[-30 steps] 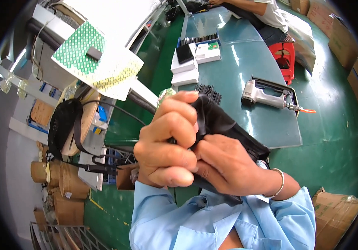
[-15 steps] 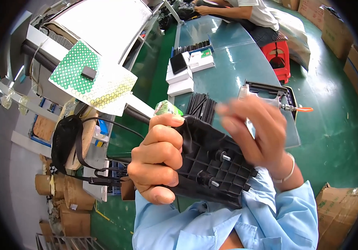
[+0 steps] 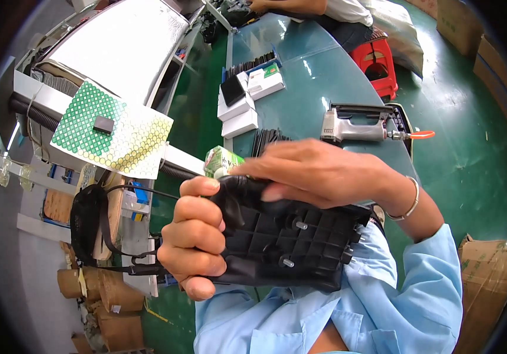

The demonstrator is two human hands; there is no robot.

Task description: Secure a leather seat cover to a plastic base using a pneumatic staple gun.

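Note:
A black ribbed plastic panel (image 3: 318,241) with two metal bolts sticking up sits in front of my chest, its underside facing me. Soft black cover material (image 3: 236,206) wraps round its edges. My left hand (image 3: 194,239) is closed round the panel's left end, fingers curled over the covered edge. Across the upper edge lies my right hand (image 3: 312,168), its long fingers over the cover and its thumb tip on the folded material, closing on it. The right fingers are slightly blurred.
A staple gun (image 3: 357,127) with an orange hose end lies on the green table (image 3: 306,82). White boxes (image 3: 239,121) and black strips (image 3: 271,138) stand nearby. A sticker sheet (image 3: 112,133) bears a small dark block. Another person sits near a red stool (image 3: 377,68) at the far end.
My right hand came down and left from above the panel onto the cover's upper edge. The panel and my left hand shifted slightly left in view.

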